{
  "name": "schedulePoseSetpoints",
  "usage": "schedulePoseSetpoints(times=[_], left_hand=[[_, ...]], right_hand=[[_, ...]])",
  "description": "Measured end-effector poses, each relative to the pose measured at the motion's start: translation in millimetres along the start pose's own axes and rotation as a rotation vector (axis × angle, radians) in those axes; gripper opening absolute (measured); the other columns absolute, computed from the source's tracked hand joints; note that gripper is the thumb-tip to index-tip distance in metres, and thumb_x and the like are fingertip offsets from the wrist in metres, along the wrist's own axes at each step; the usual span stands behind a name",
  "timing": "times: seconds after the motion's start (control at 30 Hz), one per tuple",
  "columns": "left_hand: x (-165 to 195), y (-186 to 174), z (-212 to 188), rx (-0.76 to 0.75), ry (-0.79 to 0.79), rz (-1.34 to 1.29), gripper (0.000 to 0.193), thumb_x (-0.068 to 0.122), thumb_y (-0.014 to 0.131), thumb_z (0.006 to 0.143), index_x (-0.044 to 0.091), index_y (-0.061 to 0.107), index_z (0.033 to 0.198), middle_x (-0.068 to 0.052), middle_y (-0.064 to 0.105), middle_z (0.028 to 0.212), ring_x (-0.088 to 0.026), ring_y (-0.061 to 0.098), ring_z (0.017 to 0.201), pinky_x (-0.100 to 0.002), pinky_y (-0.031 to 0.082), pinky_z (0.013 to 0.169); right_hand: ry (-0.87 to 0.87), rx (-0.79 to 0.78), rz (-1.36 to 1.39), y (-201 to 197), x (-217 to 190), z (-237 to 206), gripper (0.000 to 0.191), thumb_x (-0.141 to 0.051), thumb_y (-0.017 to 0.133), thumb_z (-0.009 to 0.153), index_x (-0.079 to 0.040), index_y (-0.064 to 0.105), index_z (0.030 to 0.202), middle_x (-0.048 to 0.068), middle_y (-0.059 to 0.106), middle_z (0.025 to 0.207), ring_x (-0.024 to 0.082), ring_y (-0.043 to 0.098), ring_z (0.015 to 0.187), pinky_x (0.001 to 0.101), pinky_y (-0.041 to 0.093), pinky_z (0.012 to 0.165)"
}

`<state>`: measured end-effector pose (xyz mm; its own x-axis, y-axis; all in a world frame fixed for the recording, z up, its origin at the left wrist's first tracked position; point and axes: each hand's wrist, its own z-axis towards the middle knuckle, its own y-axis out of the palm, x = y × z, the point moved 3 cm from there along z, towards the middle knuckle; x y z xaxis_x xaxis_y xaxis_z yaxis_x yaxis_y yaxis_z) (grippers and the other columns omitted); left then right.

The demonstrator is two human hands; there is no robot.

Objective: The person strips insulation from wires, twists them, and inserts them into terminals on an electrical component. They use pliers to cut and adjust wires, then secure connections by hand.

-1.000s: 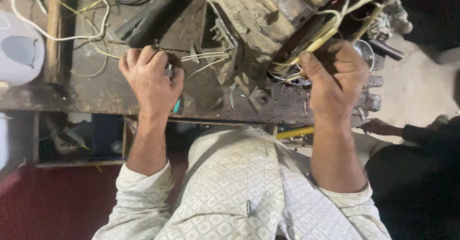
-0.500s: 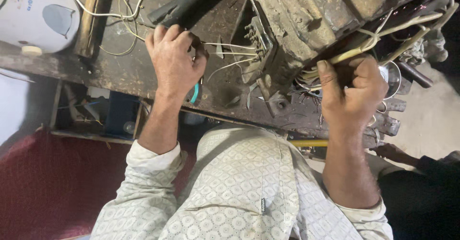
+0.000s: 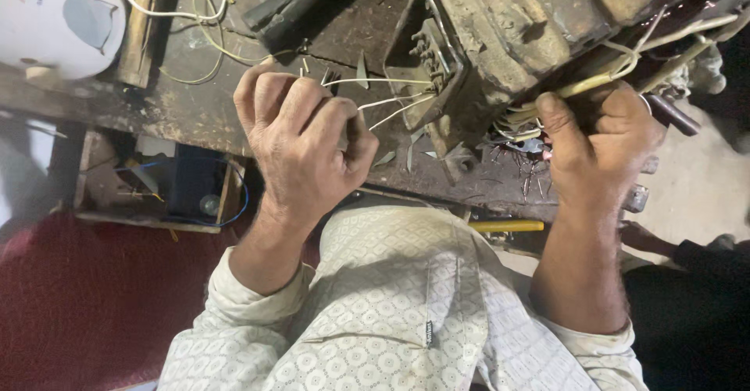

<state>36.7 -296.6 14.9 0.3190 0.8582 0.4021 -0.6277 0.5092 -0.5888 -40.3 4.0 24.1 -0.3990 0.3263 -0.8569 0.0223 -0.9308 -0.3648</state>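
The left hand (image 3: 301, 145) is curled into a fist near the front edge of the dark, scarred workbench (image 3: 195, 106), pinching thin white wires (image 3: 383, 98) that run from it to the terminal block (image 3: 437, 51) on the side of a grimy motor housing (image 3: 531, 24). The right hand (image 3: 598, 145) is clamped around a bundle of yellowish sleeved leads (image 3: 625, 67) coming out of the housing's right side, at the bench's front right edge.

Around them: a black handle-like tool (image 3: 301, 4) lies at the back of the bench, a white rounded appliance (image 3: 55, 20) sits at the left corner beside a wooden stick (image 3: 139, 28), and loose pale cable (image 3: 195, 16) loops across the top. Small metal scraps (image 3: 406, 153) lie scattered between the hands. Below the front edge, an open wooden drawer (image 3: 160, 192) holds dark odds and ends with a blue wire, and a yellow-handled tool (image 3: 508, 225) pokes out.

The housing's top is cut off by the frame. What the left fist holds besides wire is hidden by the fingers. Another person's dark clothing (image 3: 687, 321) shows at the lower right.
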Motion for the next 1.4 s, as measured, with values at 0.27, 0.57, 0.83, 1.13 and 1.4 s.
schedulePoseSetpoints(times=[0.27,0.57,0.83,1.13,1.4], left_hand=[[-15.9,20.4,5.5,0.002,-0.045,-0.19,0.016,0.006,0.075,0.088,0.003,0.065,0.099,-0.012,0.059,0.102,-0.031,0.059,0.101,-0.045,0.048,0.092],[-41.8,62.6,5.6,-0.043,-0.346,-0.516,0.012,-0.002,0.066,0.106,-0.002,0.057,0.114,-0.01,0.062,0.095,-0.022,0.06,0.08,-0.033,0.051,0.077],[-27.8,60.0,10.9,-0.083,-0.221,-0.388,0.02,-0.004,0.071,0.096,-0.001,0.06,0.112,-0.015,0.069,0.105,-0.033,0.067,0.098,-0.04,0.053,0.086],[19.1,18.2,7.9,0.162,0.002,-0.09,0.027,0.0,0.079,0.089,-0.003,0.062,0.109,-0.015,0.068,0.105,-0.035,0.066,0.101,-0.048,0.052,0.087],[45.4,56.9,-20.2,0.199,0.021,-0.336,0.021,0.009,0.081,0.093,0.004,0.067,0.107,-0.008,0.068,0.101,-0.021,0.066,0.087,-0.037,0.052,0.073]], right_hand=[[-0.206,0.18,-0.22,-34.6,15.6,-12.2,0.022,-0.011,0.082,0.112,0.003,0.066,0.112,0.012,0.071,0.096,0.014,0.064,0.074,0.0229,0.051,0.066],[-0.574,-0.02,-0.793,-49.5,-22.2,16.1,0.054,-0.031,0.09,0.097,-0.004,0.065,0.137,0.016,0.064,0.13,0.031,0.062,0.121,0.0466,0.054,0.102],[-0.618,-0.159,-0.759,-68.8,-36.4,46.5,0.06,-0.041,0.09,0.09,-0.007,0.067,0.135,0.016,0.064,0.134,0.032,0.06,0.123,0.0489,0.048,0.106],[-0.695,-0.218,-0.844,-76.5,-28.4,48.0,0.033,-0.03,0.087,0.098,-0.016,0.08,0.127,0.015,0.07,0.132,0.029,0.061,0.12,0.0434,0.049,0.102],[-0.799,-0.315,-0.819,-73.1,-33.5,57.7,0.023,-0.02,0.088,0.094,-0.004,0.083,0.11,0.012,0.075,0.121,0.025,0.064,0.104,0.0393,0.052,0.094]])
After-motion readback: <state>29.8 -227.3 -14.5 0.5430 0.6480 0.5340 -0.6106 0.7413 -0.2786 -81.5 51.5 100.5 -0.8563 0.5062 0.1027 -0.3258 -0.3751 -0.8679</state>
